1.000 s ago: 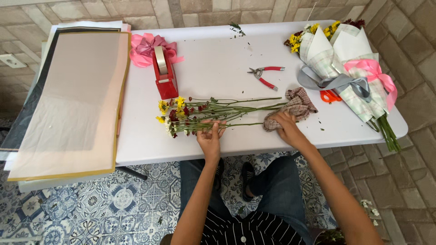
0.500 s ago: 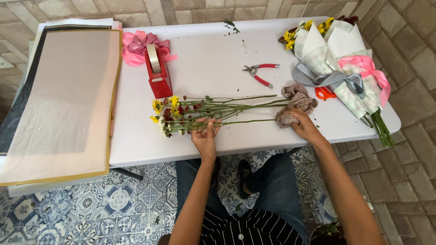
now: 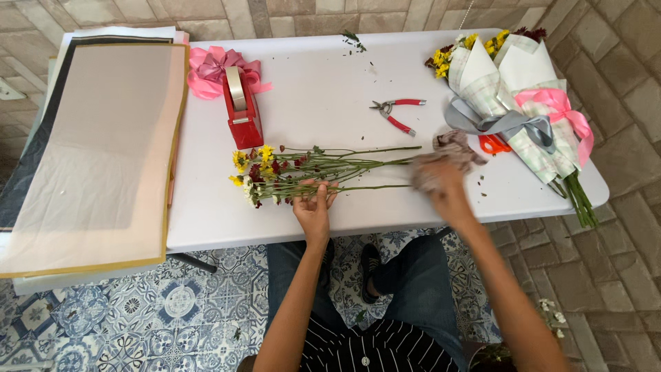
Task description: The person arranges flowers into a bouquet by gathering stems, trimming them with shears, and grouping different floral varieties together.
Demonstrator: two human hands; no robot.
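Head view: left hand (image 3: 313,213) presses thin green flower stems (image 3: 330,169).

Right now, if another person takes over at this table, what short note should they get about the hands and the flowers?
Left hand: open, fingers pressing on the loose flower stems lying flat on the white table.
Right hand: blurred, on a brownish cloth at the stem ends; grip cannot be told.
Nearby: red-handled pruners, red tape dispenser, pink bow, wrapping sheets.
Done: two wrapped bouquets lie at the right.
Left: the loose stems are unwrapped and untied.
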